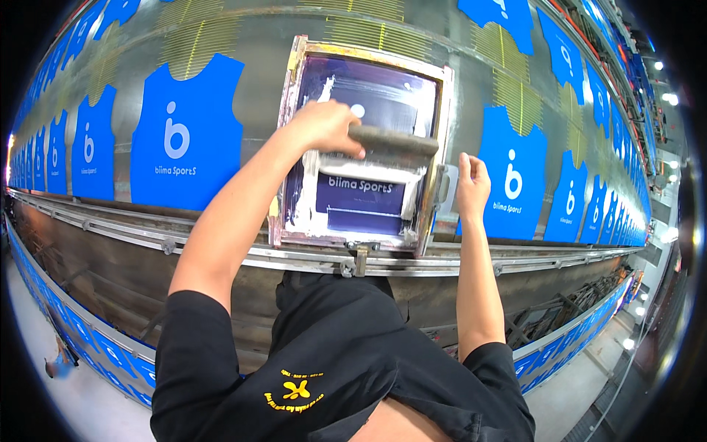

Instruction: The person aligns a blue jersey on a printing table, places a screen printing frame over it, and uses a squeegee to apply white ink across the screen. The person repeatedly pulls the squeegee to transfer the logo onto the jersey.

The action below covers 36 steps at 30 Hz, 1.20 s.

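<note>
A screen-printing frame (446, 99) with a dark purple mesh lies over the long table in front of me. White ink is smeared along the inside of the frame and around the design on the mesh. My left hand (328, 127) grips the left end of a wide grey squeegee (394, 141), whose blade crosses the middle of the screen. To the right of the frame, my right hand (473, 180) hovers with its fingers curled in, and I see nothing in them. Close by it is a grey metal handle (445, 184) on the frame's right side.
Blue sleeveless shirt panels with white prints, such as one at left (188, 140) and one at right (513, 173), lie in rows on the table. A metal rail (309, 264) with a clamp (359, 261) runs along the near edge. Another row of blue panels (110, 350) is behind me.
</note>
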Tool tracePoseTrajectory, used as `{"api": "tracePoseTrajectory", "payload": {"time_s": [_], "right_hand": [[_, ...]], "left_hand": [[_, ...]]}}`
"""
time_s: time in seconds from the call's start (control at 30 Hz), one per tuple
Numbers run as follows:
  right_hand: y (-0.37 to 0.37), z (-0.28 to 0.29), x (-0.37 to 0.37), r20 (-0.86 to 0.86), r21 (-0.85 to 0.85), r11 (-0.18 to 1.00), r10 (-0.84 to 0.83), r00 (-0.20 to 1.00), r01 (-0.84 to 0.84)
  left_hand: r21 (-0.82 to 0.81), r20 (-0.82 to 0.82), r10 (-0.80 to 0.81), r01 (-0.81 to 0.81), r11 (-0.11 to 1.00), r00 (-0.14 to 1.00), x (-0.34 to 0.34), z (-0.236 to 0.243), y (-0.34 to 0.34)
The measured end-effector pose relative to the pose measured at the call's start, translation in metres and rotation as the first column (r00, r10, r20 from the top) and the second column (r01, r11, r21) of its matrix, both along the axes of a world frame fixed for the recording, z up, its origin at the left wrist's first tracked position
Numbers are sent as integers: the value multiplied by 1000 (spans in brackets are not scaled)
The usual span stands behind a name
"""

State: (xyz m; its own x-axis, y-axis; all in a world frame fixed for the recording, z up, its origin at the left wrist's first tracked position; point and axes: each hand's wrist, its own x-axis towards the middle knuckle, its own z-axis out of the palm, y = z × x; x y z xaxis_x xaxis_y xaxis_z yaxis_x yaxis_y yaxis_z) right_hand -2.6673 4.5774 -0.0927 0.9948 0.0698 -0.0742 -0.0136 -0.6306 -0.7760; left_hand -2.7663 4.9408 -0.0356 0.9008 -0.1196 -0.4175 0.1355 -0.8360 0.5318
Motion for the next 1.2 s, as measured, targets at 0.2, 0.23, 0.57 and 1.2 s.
{"api": "tracePoseTrajectory", "payload": {"time_s": [0.2,0.23,0.57,1.2], "right_hand": [[-6,-31,-2,-455,32,994,-81,887,107],[-5,-30,-3,-472,112,991,-11,881,73],[4,8,-5,-427,257,956,-18,904,141],[224,-30,-167,-4,348,938,-7,1000,7]], "left_hand": [[163,316,-17,-36,986,949,68,-16,36],[165,322,-7,-49,985,947,70,-22,37],[159,584,38,-160,974,811,-78,-64,-37],[41,423,228,-270,962,877,-343,-26,94]]}}
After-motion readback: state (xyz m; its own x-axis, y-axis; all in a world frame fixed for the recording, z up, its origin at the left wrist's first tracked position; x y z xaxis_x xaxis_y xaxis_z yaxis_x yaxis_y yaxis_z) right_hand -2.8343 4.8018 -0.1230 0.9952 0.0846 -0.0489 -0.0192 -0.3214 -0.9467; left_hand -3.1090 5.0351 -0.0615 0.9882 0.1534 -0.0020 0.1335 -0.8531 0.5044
